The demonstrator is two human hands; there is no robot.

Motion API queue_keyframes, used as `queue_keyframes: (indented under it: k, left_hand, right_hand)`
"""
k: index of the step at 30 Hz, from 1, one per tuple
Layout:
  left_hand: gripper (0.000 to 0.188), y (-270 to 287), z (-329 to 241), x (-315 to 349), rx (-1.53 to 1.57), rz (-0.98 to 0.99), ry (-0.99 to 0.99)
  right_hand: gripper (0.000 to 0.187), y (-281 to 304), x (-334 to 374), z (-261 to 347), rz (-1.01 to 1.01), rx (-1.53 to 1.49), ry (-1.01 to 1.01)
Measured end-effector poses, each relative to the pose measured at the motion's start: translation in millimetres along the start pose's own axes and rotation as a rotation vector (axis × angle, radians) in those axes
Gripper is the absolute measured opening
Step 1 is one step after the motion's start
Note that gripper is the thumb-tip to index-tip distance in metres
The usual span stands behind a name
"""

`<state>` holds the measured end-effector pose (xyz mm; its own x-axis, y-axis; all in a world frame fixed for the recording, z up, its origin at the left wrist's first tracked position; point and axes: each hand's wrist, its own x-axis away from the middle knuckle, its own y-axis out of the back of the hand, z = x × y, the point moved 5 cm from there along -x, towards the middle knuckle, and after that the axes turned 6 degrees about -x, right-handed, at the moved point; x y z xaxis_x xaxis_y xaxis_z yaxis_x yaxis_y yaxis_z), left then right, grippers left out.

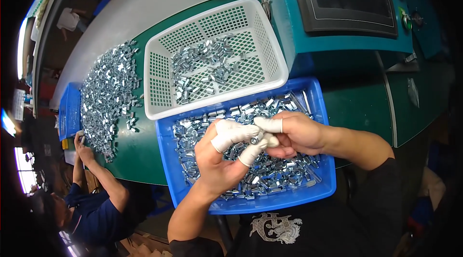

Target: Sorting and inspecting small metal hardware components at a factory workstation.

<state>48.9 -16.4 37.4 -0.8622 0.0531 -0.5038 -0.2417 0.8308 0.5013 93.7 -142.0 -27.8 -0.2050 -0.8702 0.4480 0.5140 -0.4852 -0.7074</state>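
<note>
Left hand (217,160), right hand (304,134) — both pinching small metal piece (256,139) — above blue bin (275,203).

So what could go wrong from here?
1. The small metal part at the fingertips of the left hand and right hand could slip into the blue bin and get lost among similar pieces.
2. The loose pile on the green table reaches near the edge; a knock might spill some.
3. The white basket sits close against the bin in this view, so stray pieces could mix.
</note>
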Motion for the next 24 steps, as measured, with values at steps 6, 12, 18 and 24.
queue_keyframes:
  k: [6,12,18,24]
  left_hand:
    - [0.030,36,60,2,0.137,-0.381,0.448]
    - [0.013,23,53,-1,-0.253,-0.180,0.329]
    - [0.016,8,66,21,-0.716,0.253,0.427]
    - [0.011,-13,78,23,-0.665,0.212,0.344]
  right_hand:
    - [0.045,13,1,11,-0.154,-0.031,0.211]
    - [0.044,19,3,16,-0.215,0.010,0.259]
    - [0.046,6,-4,19,-0.200,0.092,0.309]
    - [0.045,18,14,14,-0.479,0.196,0.425]
